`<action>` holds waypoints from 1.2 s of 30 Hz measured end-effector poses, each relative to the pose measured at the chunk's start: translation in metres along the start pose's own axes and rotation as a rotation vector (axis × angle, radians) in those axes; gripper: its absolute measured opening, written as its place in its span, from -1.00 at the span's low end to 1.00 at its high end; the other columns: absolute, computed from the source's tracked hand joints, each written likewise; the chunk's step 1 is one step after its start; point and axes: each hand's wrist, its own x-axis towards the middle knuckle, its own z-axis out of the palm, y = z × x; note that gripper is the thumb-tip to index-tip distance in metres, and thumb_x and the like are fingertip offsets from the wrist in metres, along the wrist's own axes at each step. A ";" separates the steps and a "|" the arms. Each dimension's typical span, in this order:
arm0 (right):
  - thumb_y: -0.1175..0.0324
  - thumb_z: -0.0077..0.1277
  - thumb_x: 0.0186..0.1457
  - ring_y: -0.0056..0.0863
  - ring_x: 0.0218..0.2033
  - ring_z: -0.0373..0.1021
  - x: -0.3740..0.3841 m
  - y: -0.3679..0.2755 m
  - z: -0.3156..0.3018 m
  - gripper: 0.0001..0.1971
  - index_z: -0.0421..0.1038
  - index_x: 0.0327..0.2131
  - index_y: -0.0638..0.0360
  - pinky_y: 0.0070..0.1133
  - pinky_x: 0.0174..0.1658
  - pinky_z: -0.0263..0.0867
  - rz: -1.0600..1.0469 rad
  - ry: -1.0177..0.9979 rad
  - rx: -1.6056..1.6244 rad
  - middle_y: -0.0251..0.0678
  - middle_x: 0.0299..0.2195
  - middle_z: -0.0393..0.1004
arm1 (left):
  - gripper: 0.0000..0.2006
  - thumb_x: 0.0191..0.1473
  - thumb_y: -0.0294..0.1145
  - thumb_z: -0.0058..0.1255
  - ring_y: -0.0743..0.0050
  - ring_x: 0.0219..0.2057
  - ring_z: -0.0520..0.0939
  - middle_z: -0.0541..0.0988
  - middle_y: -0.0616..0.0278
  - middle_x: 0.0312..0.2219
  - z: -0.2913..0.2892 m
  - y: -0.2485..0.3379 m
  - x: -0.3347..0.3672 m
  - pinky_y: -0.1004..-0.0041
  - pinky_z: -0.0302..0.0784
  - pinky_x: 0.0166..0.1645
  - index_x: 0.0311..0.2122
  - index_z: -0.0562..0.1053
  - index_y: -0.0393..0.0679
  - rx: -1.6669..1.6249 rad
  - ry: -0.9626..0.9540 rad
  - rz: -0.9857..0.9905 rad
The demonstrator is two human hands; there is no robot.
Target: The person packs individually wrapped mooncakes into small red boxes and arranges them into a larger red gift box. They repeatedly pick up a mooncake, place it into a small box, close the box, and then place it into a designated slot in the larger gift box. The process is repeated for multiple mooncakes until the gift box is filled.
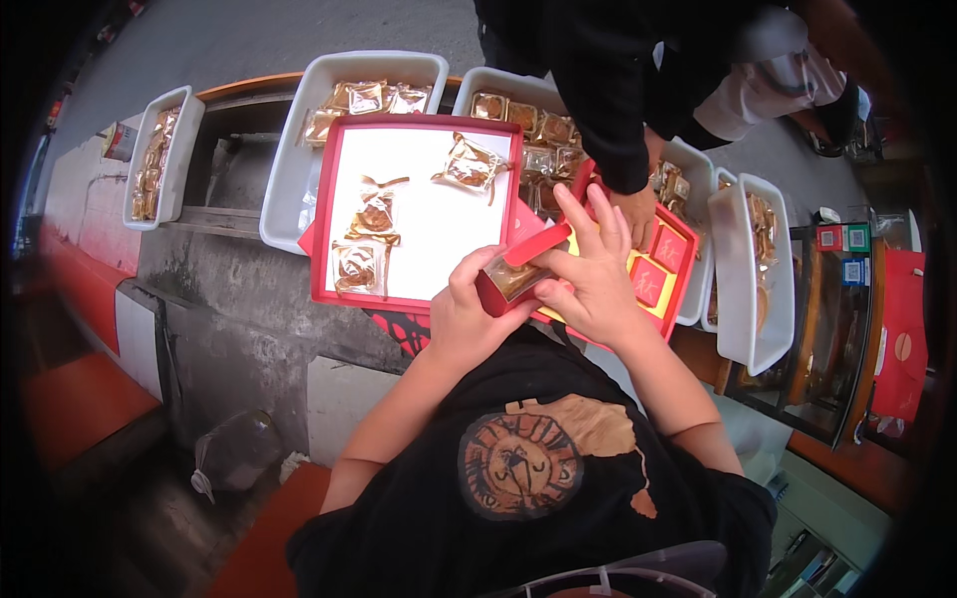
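A small red box rests in my left hand, whose fingers wrap round its side. Its red flap stands raised, and a pastry in clear and gold wrapping shows inside. My right hand is at the box's right side, thumb and forefinger against it, two other fingers stretched upward. To the left lies a large red tray-like box lid with a white inside, holding three wrapped pastries. Right of my hands, a red gift box has yellow lining and small red boxes inside.
Another person's hand reaches over the gift box from the far side. White plastic tubs with wrapped pastries stand behind the lid; more tubs stand at right and far left. A glass-fronted case stands at right.
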 end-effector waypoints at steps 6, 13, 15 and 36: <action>0.15 -0.17 0.25 -0.53 -0.02 0.36 -0.035 0.030 -0.029 -0.61 0.45 -0.03 0.21 -0.59 0.02 0.24 0.478 -0.115 1.297 -0.26 0.07 0.36 | -0.04 -0.33 -0.34 0.49 0.25 -0.04 0.50 0.29 -0.06 -0.01 -0.001 0.003 -0.016 0.31 0.48 -0.04 0.06 -0.05 -0.05 -0.612 -0.201 0.092; 0.41 0.19 0.02 -0.70 -0.39 0.36 -0.061 0.033 -0.022 -0.82 0.51 -0.28 0.24 -0.70 -0.33 0.28 0.424 -0.195 1.024 -0.39 -0.30 0.52 | -0.29 -0.25 -0.35 0.43 0.14 0.03 0.45 0.34 0.02 0.00 0.005 0.016 -0.023 0.27 0.34 0.10 0.03 0.26 -0.05 -0.685 -0.503 0.063; 0.44 0.21 -0.03 -0.59 -0.38 0.39 -0.069 0.040 -0.029 -0.89 0.51 -0.40 0.21 -0.65 -0.27 0.30 0.308 -0.267 0.853 -0.35 -0.38 0.50 | -0.44 -0.21 -0.34 0.39 0.12 0.02 0.46 0.37 0.03 -0.01 0.001 0.020 -0.013 0.29 0.32 0.11 -0.04 0.39 -0.08 -0.635 -0.628 -0.006; 0.62 0.10 -0.02 -0.40 -0.15 0.49 -0.095 0.016 -0.030 -0.91 0.51 -0.37 0.31 -0.52 -0.05 0.36 0.489 -0.002 1.108 -0.13 -0.29 0.56 | -0.83 0.06 -0.62 -0.02 0.41 -0.15 0.58 0.55 0.06 -0.22 0.019 0.033 -0.012 0.43 0.48 -0.01 -0.20 0.38 -0.30 -0.857 -0.331 -0.266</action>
